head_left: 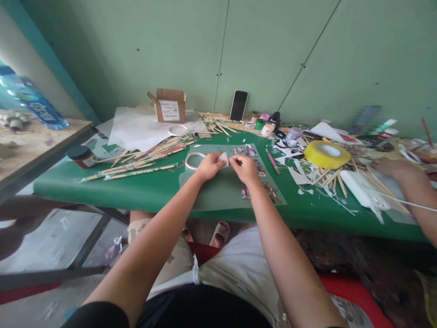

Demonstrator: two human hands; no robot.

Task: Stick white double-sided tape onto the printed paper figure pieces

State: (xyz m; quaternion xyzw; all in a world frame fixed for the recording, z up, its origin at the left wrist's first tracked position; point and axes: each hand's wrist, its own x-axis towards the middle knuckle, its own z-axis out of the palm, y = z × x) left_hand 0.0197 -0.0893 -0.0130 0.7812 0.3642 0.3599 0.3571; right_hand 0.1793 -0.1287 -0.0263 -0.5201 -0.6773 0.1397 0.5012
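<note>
A small white piece of paper (223, 159) is pinched in my left hand (210, 166), over the middle of a translucent sheet (218, 196). Close to its right edge is my right hand (244, 167), fingertips pressed together; whether they grip the paper's edge is too small to tell. Small printed cut-outs (269, 191) lie on the sheet, right of and partly behind my right hand. A white tape roll (195, 161) rests just left of my left hand. A pink pen (272, 161) lies beyond the sheet's right edge.
Wrapped sticks (143, 169) and a dark-lidded jar (82, 156) are left. A cardboard box (170, 107) and a phone (239, 105) stand at the back. Right are yellow tape (327, 155), a white glue gun (363, 193) and another person's hand (389, 167).
</note>
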